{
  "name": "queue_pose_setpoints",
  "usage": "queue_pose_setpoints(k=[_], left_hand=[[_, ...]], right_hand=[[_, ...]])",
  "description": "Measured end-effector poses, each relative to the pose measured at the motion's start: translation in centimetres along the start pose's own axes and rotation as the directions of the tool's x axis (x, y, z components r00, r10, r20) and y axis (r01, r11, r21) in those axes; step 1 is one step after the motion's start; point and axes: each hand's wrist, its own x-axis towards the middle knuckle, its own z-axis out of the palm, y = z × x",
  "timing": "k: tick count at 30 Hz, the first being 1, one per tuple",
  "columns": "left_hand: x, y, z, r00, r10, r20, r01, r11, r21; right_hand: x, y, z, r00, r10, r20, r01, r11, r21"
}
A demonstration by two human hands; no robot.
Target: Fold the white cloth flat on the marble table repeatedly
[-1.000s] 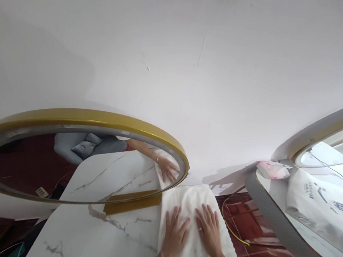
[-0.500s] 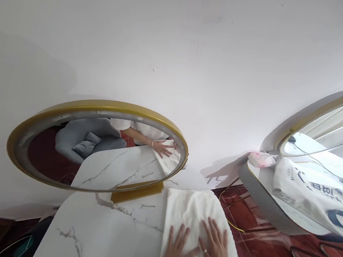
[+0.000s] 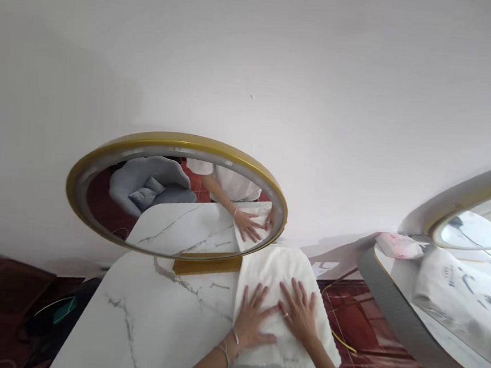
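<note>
Left hand and right hand have slid nearer the white cloth's far edge since half a second ago.
Nearest, at five o'clock, both rest backs up, fingers spread and released, flat on the cloth and grasping nothing; the cloth covers the three-o'clock end of the veined white worktop, its nine-o'clock edge now meeting the gold base under an oval, gold-rimmed mirror. Beyond red floor, at four o'clock, a second worktop carries white fabric with dark markings and, at that fabric's ten o'clock, a pink-and-white packet; a second mirror sits behind, partly in view. Farthest, at twelve, stands the pale wall.
</note>
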Motion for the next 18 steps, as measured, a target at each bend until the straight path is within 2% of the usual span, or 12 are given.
queue_pose_setpoints(k=[3, 5, 9, 12, 18], left_hand=[[1.4, -1.5, -0.6, 0.995, -0.087, 0.051, 0.09, 0.994, -0.054], [1.5, -2.1, -0.8, 0.991, -0.113, 0.07, 0.119, 0.989, -0.092], [0.3, -1.5, -0.9, 0.993, -0.102, 0.062, 0.109, 0.985, -0.13], [-1.6, -0.3, -0.5, 0.996, -0.081, 0.033, 0.085, 0.988, -0.13], [-6.6, 1.5, 0.8, 0.998, -0.047, 0.044, 0.05, 0.995, -0.085]], right_hand=[[3.9, 0.8, 1.2, 1.0, -0.02, 0.011, 0.019, 0.999, 0.025], [6.1, 1.0, 1.9, 1.0, 0.013, 0.015, -0.013, 0.999, 0.038], [8.2, 0.7, 2.9, 0.997, 0.079, 0.017, -0.08, 0.996, 0.05], [7.0, -0.1, 3.1, 0.998, 0.058, 0.006, -0.058, 0.996, 0.06], [1.7, -2.0, 2.3, 0.997, 0.055, -0.047, -0.052, 0.996, 0.072]])
